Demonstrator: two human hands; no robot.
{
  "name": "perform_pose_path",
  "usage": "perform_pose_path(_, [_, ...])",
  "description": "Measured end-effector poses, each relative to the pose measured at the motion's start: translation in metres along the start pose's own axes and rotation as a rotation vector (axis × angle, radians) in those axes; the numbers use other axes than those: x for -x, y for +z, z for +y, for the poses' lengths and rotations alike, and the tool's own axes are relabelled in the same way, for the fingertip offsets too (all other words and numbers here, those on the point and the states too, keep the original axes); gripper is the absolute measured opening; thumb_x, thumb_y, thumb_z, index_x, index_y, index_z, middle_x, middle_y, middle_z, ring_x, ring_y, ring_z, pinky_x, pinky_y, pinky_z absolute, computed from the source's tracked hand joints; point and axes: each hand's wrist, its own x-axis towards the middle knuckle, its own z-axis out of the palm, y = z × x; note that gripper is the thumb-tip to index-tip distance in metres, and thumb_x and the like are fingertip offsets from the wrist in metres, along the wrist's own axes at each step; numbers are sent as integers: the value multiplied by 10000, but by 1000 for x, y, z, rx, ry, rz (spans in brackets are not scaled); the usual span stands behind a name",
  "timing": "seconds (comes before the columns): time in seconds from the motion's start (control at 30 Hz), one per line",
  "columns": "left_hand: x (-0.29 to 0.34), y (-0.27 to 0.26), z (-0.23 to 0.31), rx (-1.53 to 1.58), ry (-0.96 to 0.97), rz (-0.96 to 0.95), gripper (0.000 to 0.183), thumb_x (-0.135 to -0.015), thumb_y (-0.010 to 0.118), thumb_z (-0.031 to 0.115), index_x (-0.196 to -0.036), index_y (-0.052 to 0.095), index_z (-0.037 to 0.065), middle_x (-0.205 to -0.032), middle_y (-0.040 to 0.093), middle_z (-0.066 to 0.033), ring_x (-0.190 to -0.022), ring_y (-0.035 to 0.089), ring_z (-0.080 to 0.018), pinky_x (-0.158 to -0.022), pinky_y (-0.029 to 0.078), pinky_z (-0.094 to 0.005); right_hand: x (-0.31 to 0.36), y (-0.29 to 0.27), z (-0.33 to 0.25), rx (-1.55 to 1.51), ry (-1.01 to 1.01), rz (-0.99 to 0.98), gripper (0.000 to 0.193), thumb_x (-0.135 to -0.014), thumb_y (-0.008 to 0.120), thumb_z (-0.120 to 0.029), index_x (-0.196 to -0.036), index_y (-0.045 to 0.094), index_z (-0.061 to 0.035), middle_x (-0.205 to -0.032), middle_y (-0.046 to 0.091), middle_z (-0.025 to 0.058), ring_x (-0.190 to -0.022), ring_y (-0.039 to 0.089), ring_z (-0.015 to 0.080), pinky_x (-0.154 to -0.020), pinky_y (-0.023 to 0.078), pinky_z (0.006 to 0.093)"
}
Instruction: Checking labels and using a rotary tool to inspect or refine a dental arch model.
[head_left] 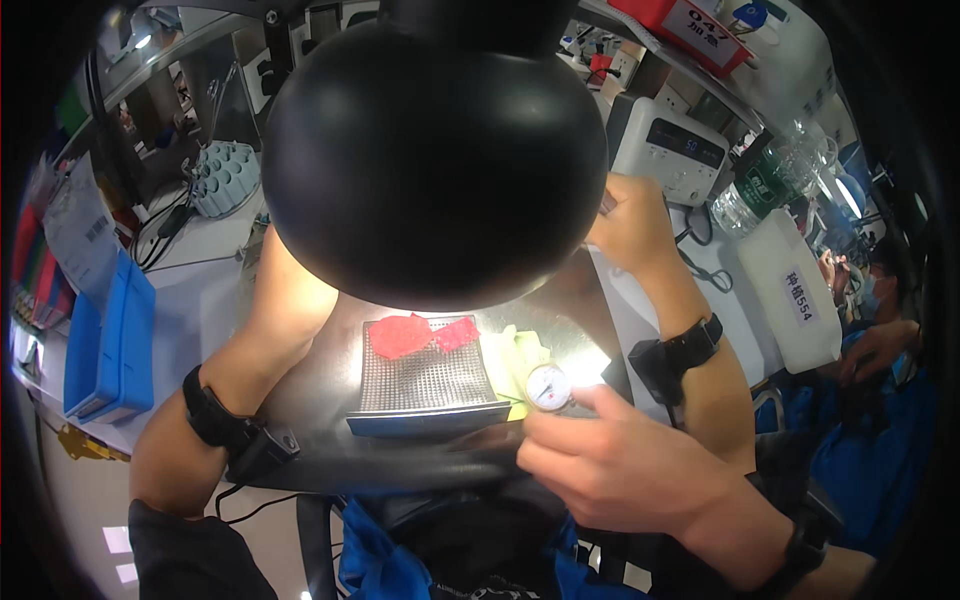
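Observation:
A large black lamp head (435, 170) covers the middle of the view. My left hand (295, 285) reaches under it; only the part near the wrist shows, and its fingers are hidden. At the lamp's right edge, my right hand (632, 222) has its fingers curled closed around something small that I cannot make out. Below the lamp sits a perforated metal tray (425, 385) carrying red, wax-like pieces (400, 336). Another person's hand (610, 465) comes in from the lower right, crossing in front of my right forearm. It holds a round dial gauge (548, 387) beside a yellow-green cloth (515, 360).
On the left stand a blue bin (110, 340) and a grey holder with round holes (222, 178). At the right are a white control box with a display (668, 150), a clear plastic bottle (760, 185) and a white labelled container (790, 290). Someone in blue (870, 440) sits farther right.

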Motion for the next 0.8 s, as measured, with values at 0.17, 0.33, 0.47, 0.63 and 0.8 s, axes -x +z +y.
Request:
perform_pose_path(0.17, [-1,6,-8,10,74,-18,309,-989,629,26,-1294,592,-6,-1227,663,-77,-1133,621,-159,-980,509,-312,30,18,14,-76,119,34,99,-812,628,-105,-718,644,-79,-881,525,38,-928,560,168,-819,524,337])
perform_pose_path(0.33, [3,-10,-15,-14,105,-70,377,-948,674,-8,-1311,572,-7,-1253,647,-79,-1143,617,-170,-978,513,-321,18,34,25,-38,40,-36,128,-837,617,-144,-732,660,-85,-894,530,41,-978,562,163,-838,522,326])
perform_pose_path(0.47, [5,-14,-17,-66,8,-32,444,-908,723,-15,-1321,559,-8,-1257,643,-83,-1145,618,-178,-980,513,-326,7,-4,6,-21,77,62,161,-906,641,-165,-806,674,-43,-867,627,33,-869,626,170,-767,542,303])
perform_pose_path(0.63, [1,-5,-26,-72,95,-65,452,-902,731,-12,-1320,559,-9,-1254,644,-85,-1144,618,-180,-981,512,-328,-4,5,-11,164,-71,3,114,-890,680,-151,-860,642,-48,-913,616,37,-914,624,180,-808,543,303])
perform_pose_path(0.8, [2,-7,-22,-103,166,-80,460,-896,739,-10,-1319,558,-9,-1252,645,-87,-1144,618,-181,-983,511,-329,-12,12,16,456,-433,-32,143,-873,719,-138,-914,611,-54,-958,606,41,-959,621,190,-848,544,302])
